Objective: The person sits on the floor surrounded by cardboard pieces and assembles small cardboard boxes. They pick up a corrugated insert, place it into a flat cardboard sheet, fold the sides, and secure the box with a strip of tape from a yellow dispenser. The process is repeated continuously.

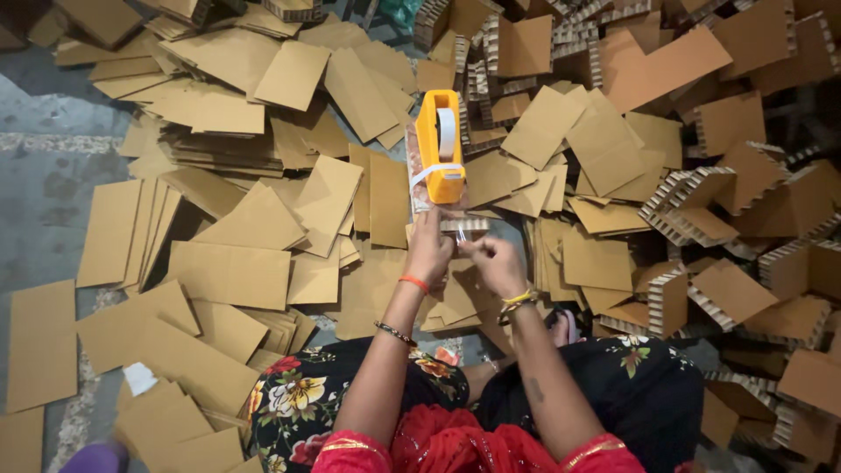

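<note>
Two hands meet at a honeycomb cardboard piece (455, 225) in mid scene, just near of an orange tape dispenser (440, 145). The left hand (428, 252) has its fingers clamped on the piece; the right hand (496, 263) pinches a clear tape end (462, 235). Taping looks to be in hand; the next move calls for pressing the strip flat. Plain brown flat sheets (229, 271) lie left, stacked honeycomb blocks (701, 210) right; no labels show
</note>
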